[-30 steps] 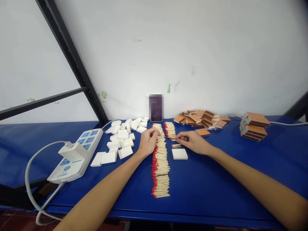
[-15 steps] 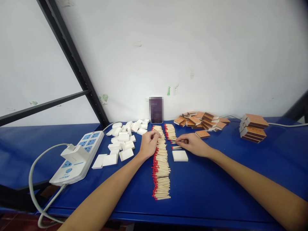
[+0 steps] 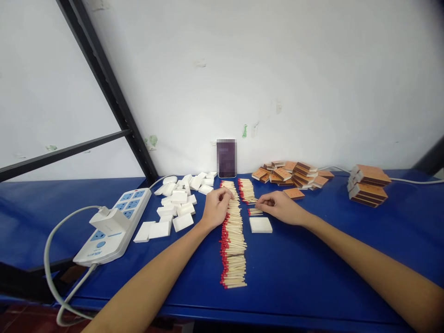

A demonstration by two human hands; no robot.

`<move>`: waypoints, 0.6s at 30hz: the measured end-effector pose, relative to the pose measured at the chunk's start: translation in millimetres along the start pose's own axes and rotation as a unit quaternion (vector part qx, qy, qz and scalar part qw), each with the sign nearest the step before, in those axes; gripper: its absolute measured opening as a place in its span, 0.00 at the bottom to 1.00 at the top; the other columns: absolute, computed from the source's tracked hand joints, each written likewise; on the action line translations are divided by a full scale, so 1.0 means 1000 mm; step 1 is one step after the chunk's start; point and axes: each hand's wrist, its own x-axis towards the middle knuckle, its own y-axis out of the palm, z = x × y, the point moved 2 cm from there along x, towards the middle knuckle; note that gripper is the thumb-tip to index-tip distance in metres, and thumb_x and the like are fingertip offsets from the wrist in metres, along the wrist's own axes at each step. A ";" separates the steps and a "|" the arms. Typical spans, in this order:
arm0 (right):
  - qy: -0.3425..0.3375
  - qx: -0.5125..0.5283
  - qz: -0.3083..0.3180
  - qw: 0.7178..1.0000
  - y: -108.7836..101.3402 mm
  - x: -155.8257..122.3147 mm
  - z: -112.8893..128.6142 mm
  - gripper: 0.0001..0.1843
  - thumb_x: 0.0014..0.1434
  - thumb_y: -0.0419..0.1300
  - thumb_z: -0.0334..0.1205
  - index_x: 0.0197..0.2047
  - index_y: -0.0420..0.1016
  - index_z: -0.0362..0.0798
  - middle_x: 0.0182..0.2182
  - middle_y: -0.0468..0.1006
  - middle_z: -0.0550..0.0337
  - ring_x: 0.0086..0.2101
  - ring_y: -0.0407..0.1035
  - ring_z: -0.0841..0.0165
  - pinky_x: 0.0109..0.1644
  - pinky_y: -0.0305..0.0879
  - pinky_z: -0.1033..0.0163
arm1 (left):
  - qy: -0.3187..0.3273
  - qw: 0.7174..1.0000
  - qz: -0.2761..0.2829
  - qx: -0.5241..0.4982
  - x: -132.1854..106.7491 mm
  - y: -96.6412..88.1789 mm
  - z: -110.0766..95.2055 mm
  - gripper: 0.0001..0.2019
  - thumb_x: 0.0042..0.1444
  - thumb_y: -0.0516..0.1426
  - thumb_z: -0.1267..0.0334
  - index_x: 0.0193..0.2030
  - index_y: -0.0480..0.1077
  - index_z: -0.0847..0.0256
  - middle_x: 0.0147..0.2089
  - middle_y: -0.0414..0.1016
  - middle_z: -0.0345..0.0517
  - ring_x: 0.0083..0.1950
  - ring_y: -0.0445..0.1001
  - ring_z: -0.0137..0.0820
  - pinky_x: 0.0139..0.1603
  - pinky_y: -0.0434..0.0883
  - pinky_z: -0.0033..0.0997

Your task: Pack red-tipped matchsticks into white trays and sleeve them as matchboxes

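Note:
Red-tipped matches lie in a long row (image 3: 234,240) running down the middle of the table. Curled over the left side of this row is my left hand (image 3: 217,206), its fingers bent together and their tips partly hidden. A shorter row of matches (image 3: 246,191) lies to the right, farther back. Just below it is a small separate group of matches (image 3: 254,212). My right hand (image 3: 279,206) has thumb and fingers pinched at the tail ends of these matches. Directly in front of the small group sits a white matchbox tray (image 3: 261,225).
Loose white trays (image 3: 179,197) are heaped left of the matches, near a power strip (image 3: 121,226) with a plugged-in charger. Orange-brown matchbox sleeves (image 3: 294,175) lie piled at the back right, beside stacked matchboxes (image 3: 368,185). A phone (image 3: 226,158) leans on the wall.
My right hand has drawn slightly toward me, and the small group below the short row now shows more matches. The left hand stays on the long row.

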 end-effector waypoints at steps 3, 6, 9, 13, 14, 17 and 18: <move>0.006 -0.012 -0.016 1.000 -0.001 0.000 0.002 0.20 0.61 0.53 0.51 0.38 0.81 0.45 0.23 0.73 0.60 0.23 0.60 0.70 0.27 0.52 0.65 | 0.006 1.000 0.003 -0.003 0.000 0.000 0.000 0.14 0.58 0.49 0.62 0.26 0.69 0.63 0.21 0.60 0.37 0.25 0.57 0.26 0.28 0.54 0.26; 0.006 -0.040 -0.036 0.999 0.000 0.001 0.001 0.20 0.61 0.53 0.49 0.42 0.81 0.45 0.21 0.72 0.62 0.22 0.59 0.70 0.27 0.52 0.64 | 0.006 1.000 0.001 -0.001 0.000 0.000 -0.001 0.14 0.58 0.49 0.61 0.26 0.69 0.63 0.21 0.60 0.37 0.25 0.58 0.26 0.28 0.54 0.26; 0.005 -0.045 -0.049 0.998 0.001 0.003 -0.003 0.20 0.60 0.54 0.49 0.42 0.81 0.45 0.21 0.71 0.62 0.22 0.60 0.70 0.27 0.53 0.65 | 0.003 1.000 -0.002 0.000 0.000 0.000 -0.001 0.14 0.58 0.49 0.61 0.26 0.69 0.63 0.21 0.60 0.38 0.25 0.58 0.26 0.28 0.55 0.26; 0.007 -0.056 -0.056 0.997 0.002 0.006 -0.007 0.19 0.59 0.56 0.50 0.39 0.80 0.45 0.21 0.71 0.62 0.23 0.61 0.70 0.26 0.53 0.65 | 0.005 1.000 -0.001 -0.005 0.000 0.000 -0.001 0.14 0.58 0.49 0.61 0.25 0.69 0.63 0.21 0.59 0.37 0.25 0.58 0.26 0.28 0.54 0.26; 0.008 -0.061 -0.057 0.996 0.002 0.007 -0.008 0.18 0.59 0.56 0.51 0.39 0.80 0.45 0.20 0.71 0.62 0.23 0.61 0.70 0.26 0.53 0.65 | 0.005 1.000 0.001 -0.007 0.000 0.000 -0.001 0.14 0.58 0.49 0.61 0.25 0.69 0.63 0.21 0.59 0.37 0.25 0.57 0.26 0.28 0.54 0.27; 0.009 -0.070 -0.064 0.995 0.003 0.008 -0.008 0.18 0.59 0.57 0.51 0.39 0.80 0.45 0.20 0.71 0.62 0.22 0.62 0.70 0.27 0.53 0.65 | 0.006 1.000 0.001 -0.007 0.001 0.001 -0.001 0.14 0.58 0.49 0.61 0.26 0.69 0.63 0.20 0.59 0.36 0.24 0.56 0.25 0.27 0.54 0.27; 0.005 -0.072 -0.068 0.995 0.003 0.009 -0.008 0.18 0.59 0.57 0.51 0.40 0.79 0.45 0.20 0.71 0.63 0.22 0.62 0.70 0.27 0.53 0.65 | 0.007 1.000 0.000 -0.006 0.001 0.001 -0.001 0.14 0.58 0.49 0.61 0.26 0.69 0.63 0.20 0.59 0.36 0.24 0.56 0.25 0.28 0.54 0.27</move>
